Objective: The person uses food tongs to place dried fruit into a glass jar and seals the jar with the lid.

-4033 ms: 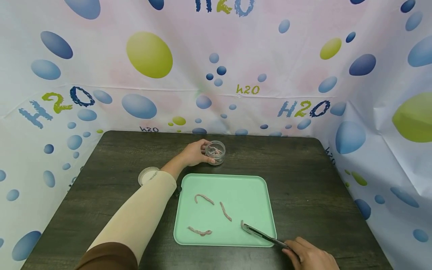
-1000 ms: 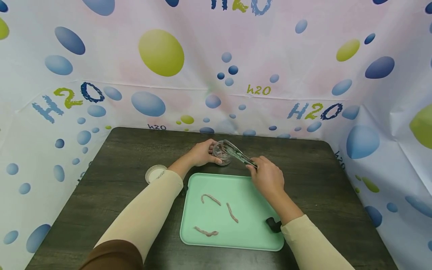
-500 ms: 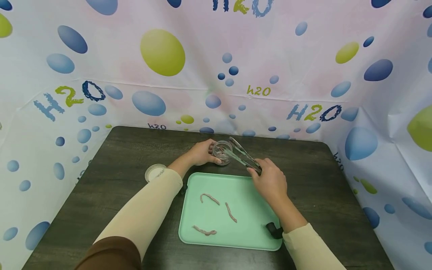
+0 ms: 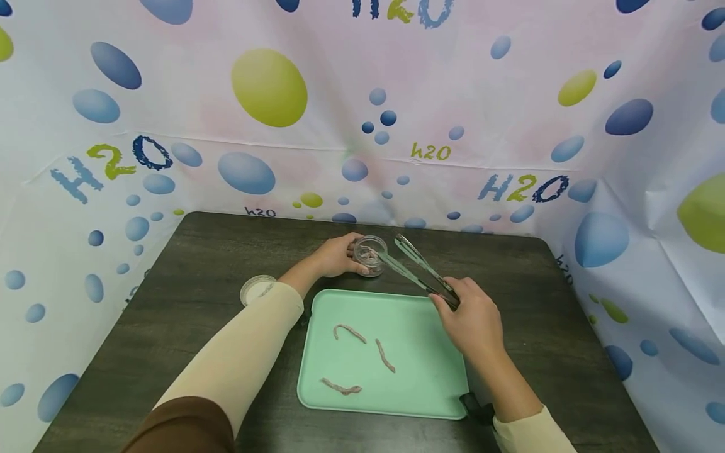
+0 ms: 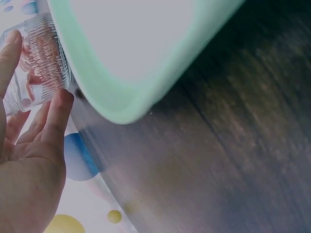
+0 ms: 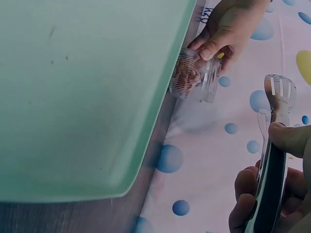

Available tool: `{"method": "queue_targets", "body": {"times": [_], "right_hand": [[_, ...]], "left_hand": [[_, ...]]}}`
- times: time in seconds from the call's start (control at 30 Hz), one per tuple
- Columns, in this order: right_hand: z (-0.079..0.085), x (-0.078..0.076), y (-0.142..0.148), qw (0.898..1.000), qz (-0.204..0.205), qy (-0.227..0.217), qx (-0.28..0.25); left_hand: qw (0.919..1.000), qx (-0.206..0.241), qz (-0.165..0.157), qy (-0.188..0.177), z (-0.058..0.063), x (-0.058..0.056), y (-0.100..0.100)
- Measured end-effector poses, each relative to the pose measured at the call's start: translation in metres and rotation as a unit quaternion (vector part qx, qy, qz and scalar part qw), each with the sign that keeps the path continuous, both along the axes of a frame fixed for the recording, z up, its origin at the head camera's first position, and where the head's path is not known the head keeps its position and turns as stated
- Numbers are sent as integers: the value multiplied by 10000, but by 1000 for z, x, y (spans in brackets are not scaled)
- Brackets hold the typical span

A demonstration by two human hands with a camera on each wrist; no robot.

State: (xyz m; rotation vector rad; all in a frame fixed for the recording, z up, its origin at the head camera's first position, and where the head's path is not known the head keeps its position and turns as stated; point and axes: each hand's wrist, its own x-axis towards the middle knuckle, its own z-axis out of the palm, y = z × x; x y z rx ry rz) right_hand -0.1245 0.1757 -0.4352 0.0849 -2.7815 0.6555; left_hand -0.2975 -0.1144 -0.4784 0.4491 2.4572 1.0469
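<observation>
My left hand (image 4: pixel 337 256) grips a clear jar (image 4: pixel 372 269) behind the tray; pinkish worm-like strips (image 5: pixel 36 63) show through its ribbed wall in the left wrist view. My right hand (image 4: pixel 472 314) holds metal tongs (image 4: pixel 409 275) with dark handles, their arms spread apart. One tip is by the jar's right rim, the other farther right. Whether anything clings to the tips is too small to tell in the head view; the slotted tip (image 6: pixel 279 90) looks bare in the right wrist view. On the mint-green tray (image 4: pixel 421 352) lie three pinkish strips (image 4: pixel 385 357), apart from one another.
A round clear-rimmed lid (image 4: pixel 255 289) lies on the dark wooden table (image 4: pixel 544 352) left of the tray, partly behind my left sleeve (image 4: pixel 238 346). A printed sheet (image 4: pixel 317 94) with blue and green dots hangs behind and beside the table.
Four seconds ago the tongs pinched a fourth strip on the tray's right side. They went to the jar, then spread and drew back right. The left hand keeps its hold on the jar.
</observation>
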Motion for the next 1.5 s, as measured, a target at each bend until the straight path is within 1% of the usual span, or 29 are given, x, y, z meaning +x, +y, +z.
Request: {"method": "queue_targets", "body": {"times": [0.13,0.27,0.4,0.6,0.77,0.87,1.03,1.17,1.3,1.37,1.5], "right_hand": [[1,11,3,10000,-22,78,0],[1,26,6,9998,-3,181,8],[-2,38,7,9991,79,409,14],[-5,51,9,9963,183,825,158],[-9,64,13,9948,161,958,317],[-14,73,15,9959,104,808,381],[-25,92,15,9986,11,217,492],[-32,107,14,9984,49,-84,549],[-36,119,16,9976,22,-384,568],[-38,124,16,9970,-3,-499,598],[-43,131,18,9960,-16,-580,679]], "left_hand": [[10000,9,21,-31,-1,0,0],[10000,1,20,1,0,3,1],[9999,-62,14,80,1,4,-1],[9999,-122,24,111,1,3,-5],[9999,-87,65,87,1,3,-4],[9999,-59,65,83,1,2,-3],[9999,-54,63,62,2,3,-2],[9999,-51,82,47,3,3,-1],[9999,-64,50,64,2,2,0],[9999,-72,42,74,1,2,1],[9999,-89,31,93,1,1,2]]}}
